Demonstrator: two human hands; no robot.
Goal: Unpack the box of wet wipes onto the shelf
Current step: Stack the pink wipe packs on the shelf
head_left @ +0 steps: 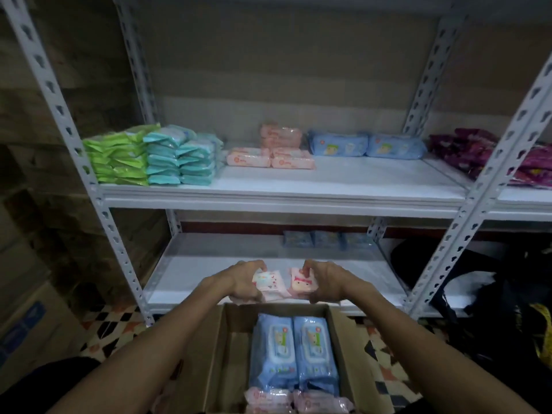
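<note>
Head view: two pink packs, the left pink pack and the right pink pack, are held side by side, nearly touching, above the far rim of the cardboard box and over the front edge of the lower shelf. The left hand curls its fingers over its pack from the outer side, and the right hand mirrors it; both forearms reach straight forward. Printed faces tilt up toward the camera; the hands cover the packs' ends, so their long axis is unclear.

Inside the box, two blue packs lie flat, long axes running away from the person, with more pink packs at the near end. The lower shelf is bare white ahead of the hands, with small blue packs at its back. The upper shelf holds rows of packs along its back, its front strip free.
</note>
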